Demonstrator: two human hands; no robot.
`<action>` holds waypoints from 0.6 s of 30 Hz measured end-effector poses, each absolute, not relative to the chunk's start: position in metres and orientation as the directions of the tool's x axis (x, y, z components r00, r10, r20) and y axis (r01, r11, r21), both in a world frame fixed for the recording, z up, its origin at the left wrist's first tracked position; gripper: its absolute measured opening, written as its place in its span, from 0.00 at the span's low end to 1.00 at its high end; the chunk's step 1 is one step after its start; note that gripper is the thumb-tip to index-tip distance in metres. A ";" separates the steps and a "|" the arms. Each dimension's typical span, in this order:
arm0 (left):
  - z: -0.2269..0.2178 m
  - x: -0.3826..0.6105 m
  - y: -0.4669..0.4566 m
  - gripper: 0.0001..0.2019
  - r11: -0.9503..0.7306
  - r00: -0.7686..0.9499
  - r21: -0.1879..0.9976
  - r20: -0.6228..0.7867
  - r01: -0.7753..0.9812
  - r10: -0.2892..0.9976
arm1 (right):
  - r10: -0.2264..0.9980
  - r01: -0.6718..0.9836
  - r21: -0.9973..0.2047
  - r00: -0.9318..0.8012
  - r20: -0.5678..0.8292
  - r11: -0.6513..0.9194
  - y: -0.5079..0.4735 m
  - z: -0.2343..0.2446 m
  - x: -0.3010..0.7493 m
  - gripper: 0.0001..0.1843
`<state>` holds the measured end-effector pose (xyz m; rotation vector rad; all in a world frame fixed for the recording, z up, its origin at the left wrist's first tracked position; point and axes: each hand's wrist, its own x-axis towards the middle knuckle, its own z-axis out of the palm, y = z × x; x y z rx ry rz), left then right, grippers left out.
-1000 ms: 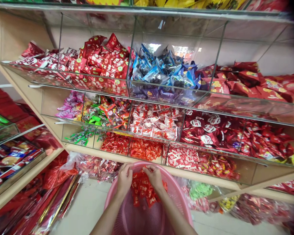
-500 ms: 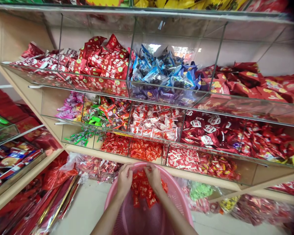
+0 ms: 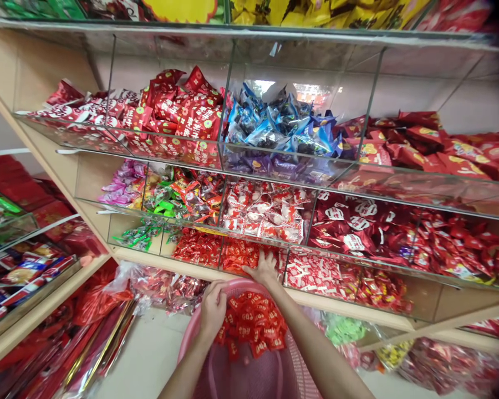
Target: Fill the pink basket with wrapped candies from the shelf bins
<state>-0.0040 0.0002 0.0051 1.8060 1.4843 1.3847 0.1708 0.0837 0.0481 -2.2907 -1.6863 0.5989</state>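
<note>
1. The left hand [image 3: 213, 311] is at the far left edge of the pink basket [image 3: 243, 382], its fingers curled over the rim and gripping it.
2. The right hand [image 3: 264, 270] reaches past the basket's far edge to the bottom shelf [image 3: 166, 267], over the shelf's front edge. Its fingers are spread apart over the orange-red sweets [image 3: 235, 256]; whether it has hold of any, I cannot tell.
3. Red wrapped sweets [image 3: 253, 321] with pale lettering lie heaped in the basket, toward its far edge; the part nearer the person shows bare pink mesh.
4. Along the bottom shelf, darker red sweets [image 3: 197, 248] sit just left of the compartment that the right hand is in, and green-wrapped sweets [image 3: 139, 235] lie near the shelf's left end. Red-and-white sweets [image 3: 311, 274] fill a compartment to the right of the hand.
5. Above, red-and-white packets [image 3: 268, 210] lie along the middle shelf's front edge, with blue packets [image 3: 278, 122] on the shelf over them.
6. Clear plastic bags [image 3: 162, 285] lie beneath the bottom shelf's front edge.
</note>
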 end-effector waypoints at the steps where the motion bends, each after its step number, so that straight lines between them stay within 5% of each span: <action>1: 0.005 -0.004 0.000 0.14 -0.339 -0.066 0.806 0.420 0.485 0.905 | 0.945 0.862 -0.399 0.241 -0.221 -0.313 0.087 0.048 0.168 0.53; 18: 0.007 -0.004 0.001 0.14 -0.347 -0.058 0.801 0.427 0.488 0.903 | 0.889 0.870 -0.331 0.220 -0.402 -0.365 0.103 0.056 0.147 0.59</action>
